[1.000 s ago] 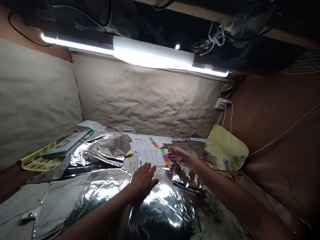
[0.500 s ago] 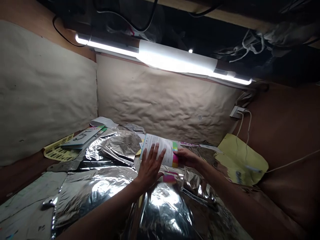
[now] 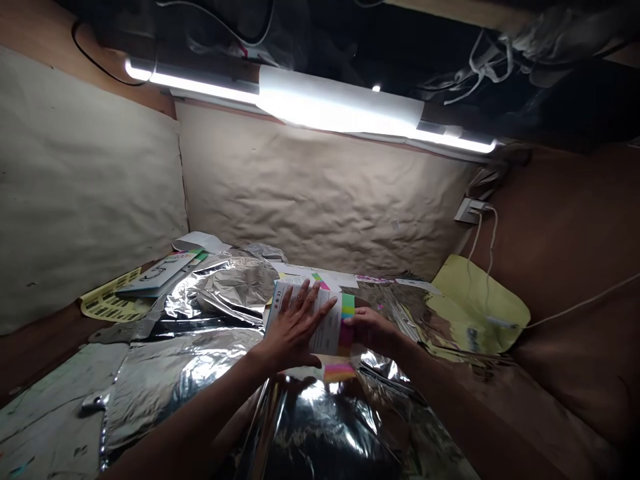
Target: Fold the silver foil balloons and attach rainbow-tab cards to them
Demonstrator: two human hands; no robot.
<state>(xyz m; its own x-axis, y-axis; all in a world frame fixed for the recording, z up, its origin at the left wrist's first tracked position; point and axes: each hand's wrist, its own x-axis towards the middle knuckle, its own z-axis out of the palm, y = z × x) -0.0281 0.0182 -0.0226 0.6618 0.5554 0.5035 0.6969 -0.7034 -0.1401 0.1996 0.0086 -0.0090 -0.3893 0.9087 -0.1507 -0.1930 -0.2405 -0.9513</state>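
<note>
A white printed sheet or flat box [image 3: 327,333], with small text and a rainbow-coloured strip along its right side, lies tilted over the shiny silver foil [image 3: 320,433]. My left hand [image 3: 293,330] rests on its printed face with fingers stretched and spread. With thumb and fingers, my right hand [image 3: 373,327] pinches its coloured right edge. Below the printed piece, pink and orange colours show on the foil. Behind it are white papers [image 3: 343,280], one with a green and pink edge.
More crumpled foil [image 3: 240,283] covers the left side. Printed cards [image 3: 163,272] and a yellow slotted sheet [image 3: 113,300] lie at far left. To the right are a yellow sheet [image 3: 493,287] and cables from a wall socket [image 3: 469,211]. A tube light [image 3: 340,113] hangs overhead.
The printed piece has come lower and a little closer to me, with both hands moving along. More of the white papers behind it shows. The whole view has shifted slightly.
</note>
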